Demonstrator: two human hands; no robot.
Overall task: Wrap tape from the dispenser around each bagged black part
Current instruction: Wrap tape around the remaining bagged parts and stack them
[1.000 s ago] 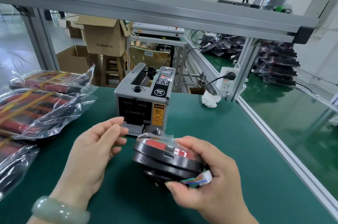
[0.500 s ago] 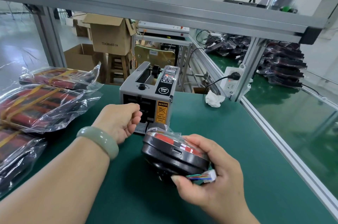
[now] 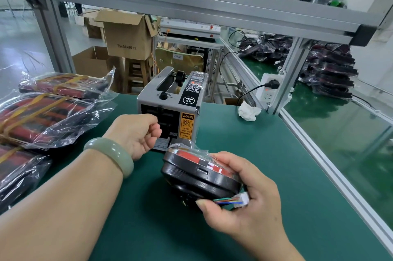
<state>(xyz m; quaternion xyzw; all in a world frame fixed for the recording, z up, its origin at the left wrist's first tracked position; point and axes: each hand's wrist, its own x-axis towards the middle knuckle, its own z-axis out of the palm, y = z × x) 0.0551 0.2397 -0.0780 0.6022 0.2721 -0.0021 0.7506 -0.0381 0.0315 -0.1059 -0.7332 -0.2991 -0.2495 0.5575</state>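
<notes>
A grey tape dispenser (image 3: pixel 187 99) stands at the middle of the green mat (image 3: pixel 244 143). My left hand (image 3: pixel 136 133), a green bangle on its wrist, is at the dispenser's front outlet with thumb and fingers curled together in a pinch; the tape itself is too faint to make out. My right hand (image 3: pixel 251 203) grips a round black part (image 3: pixel 191 173) with a red top, inside a clear bag, just in front of the dispenser. The part's white connector (image 3: pixel 242 200) with coloured wires sits under my right thumb.
Several bagged red-and-black parts (image 3: pixel 42 116) bound with yellow tape lie stacked at the left. A crumpled white tissue (image 3: pixel 248 110) and a power strip (image 3: pixel 269 88) sit by the aluminium frame post (image 3: pixel 291 73). More bagged parts (image 3: pixel 329 73) are piled beyond the frame.
My left hand went from open beside the part forward to the dispenser outlet and curled its fingers there. My right hand kept hold of the bagged part, almost still.
</notes>
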